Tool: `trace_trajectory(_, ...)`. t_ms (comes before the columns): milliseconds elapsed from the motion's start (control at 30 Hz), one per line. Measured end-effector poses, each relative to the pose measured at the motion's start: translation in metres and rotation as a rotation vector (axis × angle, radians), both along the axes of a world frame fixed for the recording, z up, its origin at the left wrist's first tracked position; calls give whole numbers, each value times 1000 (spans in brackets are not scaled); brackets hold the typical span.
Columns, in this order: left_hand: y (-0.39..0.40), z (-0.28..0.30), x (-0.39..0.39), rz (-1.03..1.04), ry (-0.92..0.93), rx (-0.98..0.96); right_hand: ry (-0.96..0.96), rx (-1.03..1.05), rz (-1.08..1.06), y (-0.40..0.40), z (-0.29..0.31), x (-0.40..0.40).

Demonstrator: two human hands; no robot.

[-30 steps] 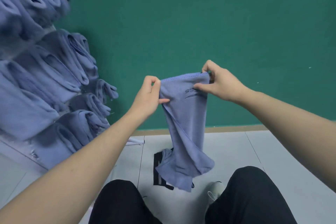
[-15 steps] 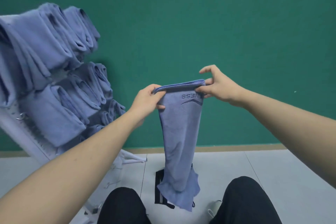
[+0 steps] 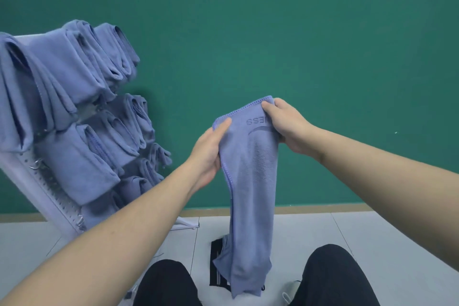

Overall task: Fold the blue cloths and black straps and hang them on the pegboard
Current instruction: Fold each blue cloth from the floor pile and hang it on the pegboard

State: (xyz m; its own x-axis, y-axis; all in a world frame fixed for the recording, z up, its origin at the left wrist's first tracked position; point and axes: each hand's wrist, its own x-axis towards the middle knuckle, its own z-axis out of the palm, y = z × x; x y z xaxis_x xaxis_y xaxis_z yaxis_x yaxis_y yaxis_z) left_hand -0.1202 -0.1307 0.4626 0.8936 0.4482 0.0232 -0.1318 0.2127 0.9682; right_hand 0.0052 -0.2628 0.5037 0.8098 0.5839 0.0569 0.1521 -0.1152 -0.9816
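- The blue cloth (image 3: 250, 176) hangs in the air in front of the person, its long axis vertical, with the top hem slanting up to the right and mirrored lettering near that hem.
- The left hand (image 3: 207, 154) pinches the cloth's upper left edge with its thumb on the front; the right hand (image 3: 285, 124) grips the upper right corner, fingers curled round the fabric.
- The cloth's lower end dangles between the person's knees (image 3: 330, 278), in front of a black strap (image 3: 216, 266) lying on the floor.
- To the left, a tilted white pegboard (image 3: 47, 189) carries rows of folded blue cloths (image 3: 77, 164).
- The floor (image 3: 372, 238) has pale grey tiles, and behind stands a green wall (image 3: 298, 45).
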Motion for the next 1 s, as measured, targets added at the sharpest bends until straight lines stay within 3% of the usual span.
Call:
trace_trajectory(200, -19, -24, -9, -95, -27, -137, 44, 12, -58, -1, -2, 1)
trace_trajectory(400, -23, -11, 1, 65, -28, -139, 7, 11, -117, -14, -16, 0)
trace_trajectory(567, -25, -6, 4, 70, 33, -180, 510, 75, 104, -27, -29, -13)
trace_trajectory(633, -22, -5, 5, 85, 20, -214, 614, 77, 238, -34, -39, -18)
trace_trajectory(733, -14, -3, 4, 134, 28, -266, 553, 101, 301, -39, -55, -22)
trace_trajectory(867, -6, -7, 3, 204, 92, -262, 341, 124, 174, -34, -60, -19)
trace_trajectory(1000, -3, -10, -3, 56, 116, -257, 221, 75, 142, -28, -50, -23)
